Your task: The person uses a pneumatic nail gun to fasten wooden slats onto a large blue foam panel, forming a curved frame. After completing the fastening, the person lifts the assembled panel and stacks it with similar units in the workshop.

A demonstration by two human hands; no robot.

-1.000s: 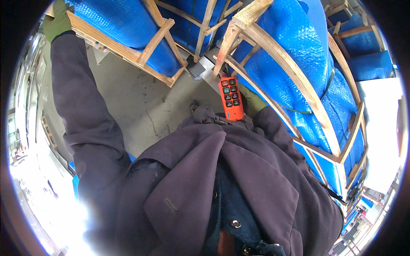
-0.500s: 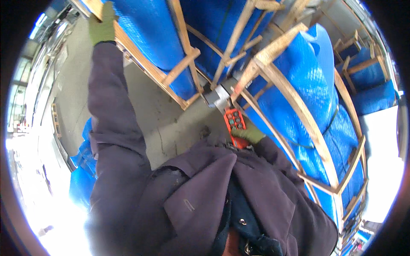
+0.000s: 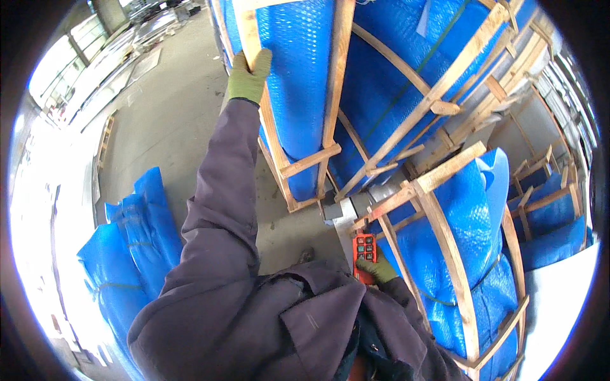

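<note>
In an olive-green glove, my left hand [image 3: 249,79] reaches far forward, its fingers closed round an upright wooden slat [image 3: 250,28]. That slat belongs to a timber crate frame around a tall blue-wrapped bundle [image 3: 297,82]. Close to my body on the right, my gloved right hand [image 3: 382,268] is wrapped round an orange handheld remote control [image 3: 365,243]. Dark buttons cover the remote's upper face, and the thumb lies over its lower part. Just beside it stands another wooden frame [image 3: 438,222] with blue wrapping bulging through.
More blue-wrapped crates [image 3: 406,70] lean at the far right. A blue-wrapped bundle [image 3: 136,238] is on the left. Beyond it lies a pallet [image 3: 106,141] on the concrete floor [image 3: 165,108]. A pale metal piece [image 3: 347,219] sits between the nearest frames.
My view has turned left, so the crates appear farther right and lower. The left bundle shows more fully. Both hands keep their holds.
</note>
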